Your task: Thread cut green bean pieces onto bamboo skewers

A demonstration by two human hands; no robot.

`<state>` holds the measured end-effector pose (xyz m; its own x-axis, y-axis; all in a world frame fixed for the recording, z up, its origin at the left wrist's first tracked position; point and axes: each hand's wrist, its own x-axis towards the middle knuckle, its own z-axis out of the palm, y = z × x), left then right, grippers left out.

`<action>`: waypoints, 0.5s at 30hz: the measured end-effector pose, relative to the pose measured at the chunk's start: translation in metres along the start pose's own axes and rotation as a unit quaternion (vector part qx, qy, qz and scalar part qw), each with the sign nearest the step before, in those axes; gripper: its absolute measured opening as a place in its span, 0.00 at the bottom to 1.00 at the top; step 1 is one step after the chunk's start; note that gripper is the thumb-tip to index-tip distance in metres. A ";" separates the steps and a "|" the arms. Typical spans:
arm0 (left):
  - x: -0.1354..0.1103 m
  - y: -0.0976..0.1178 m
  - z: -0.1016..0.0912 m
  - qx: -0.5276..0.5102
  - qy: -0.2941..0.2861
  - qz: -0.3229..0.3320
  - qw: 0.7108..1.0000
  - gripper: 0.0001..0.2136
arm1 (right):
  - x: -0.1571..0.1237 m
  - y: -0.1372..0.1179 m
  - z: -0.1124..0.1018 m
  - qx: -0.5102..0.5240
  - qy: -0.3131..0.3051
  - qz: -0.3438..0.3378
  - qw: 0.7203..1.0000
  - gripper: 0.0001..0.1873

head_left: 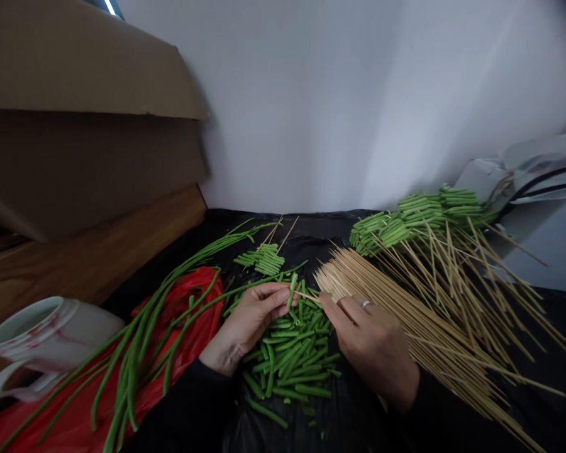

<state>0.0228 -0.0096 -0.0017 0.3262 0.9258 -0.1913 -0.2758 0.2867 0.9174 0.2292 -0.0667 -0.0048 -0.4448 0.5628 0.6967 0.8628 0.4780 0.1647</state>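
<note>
Stretching forward in dark sleeves (183,402), two arms reach over a black plastic sheet (249,434). Closest on the left, long green beans (139,346) trail across a red plastic bag (207,321), their bunch running away from the person, with a white mug (87,327) marked by reddish streaks lying tilted just beside them. Closest on the right, a thick bundle of bare sticks (429,327) lies slantwise, its pointed ends facing away. Between these, a heap of short cut beans (292,365) is spread on the sheet, below and between the hands. Above its far part, the left hand (249,314) pinches one bean piece (292,289) roughly upright between thumb and fingers. The right hand (372,346), wearing a ring (366,304), grips a thin stick (309,296) whose tip meets that piece; how deep it goes, I cannot tell. Beyond the left hand, a small group of skewered bean pieces (264,258) lies flat on the sheet. Farther off to the right, a larger stack of threaded beans (419,217) is piled up, its sticks fanning back toward the person. At the far left stands a cardboard box (85,145), and behind everything rises a pale wall (311,113).
</note>
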 end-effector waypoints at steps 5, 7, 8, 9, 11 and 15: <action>-0.001 0.000 0.002 0.004 -0.003 0.005 1.000 0.09 | 0.000 0.000 0.001 0.009 -0.013 0.003 1.000 0.17; -0.001 0.000 0.002 0.003 -0.004 0.006 1.000 0.09 | 0.000 0.000 0.001 0.008 -0.014 0.005 1.000 0.17; -0.001 0.000 0.001 0.003 -0.005 0.007 1.000 0.09 | -0.001 0.000 0.002 0.006 -0.015 0.006 1.000 0.17; -0.001 0.000 0.001 0.004 -0.006 0.008 1.000 0.09 | -0.001 0.000 0.002 0.005 -0.016 0.006 1.000 0.17; -0.001 0.000 0.002 0.007 -0.008 0.012 1.000 0.08 | -0.002 0.000 0.002 0.002 -0.020 0.005 1.000 0.17; -0.001 0.001 0.003 0.021 0.009 0.024 0.999 0.08 | -0.002 -0.002 0.001 0.000 -0.022 0.005 1.000 0.17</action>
<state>0.0245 -0.0110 0.0005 0.2973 0.9424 -0.1534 -0.2516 0.2323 0.9395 0.2283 -0.0682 -0.0072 -0.4470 0.5966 0.6665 0.8671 0.4722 0.1588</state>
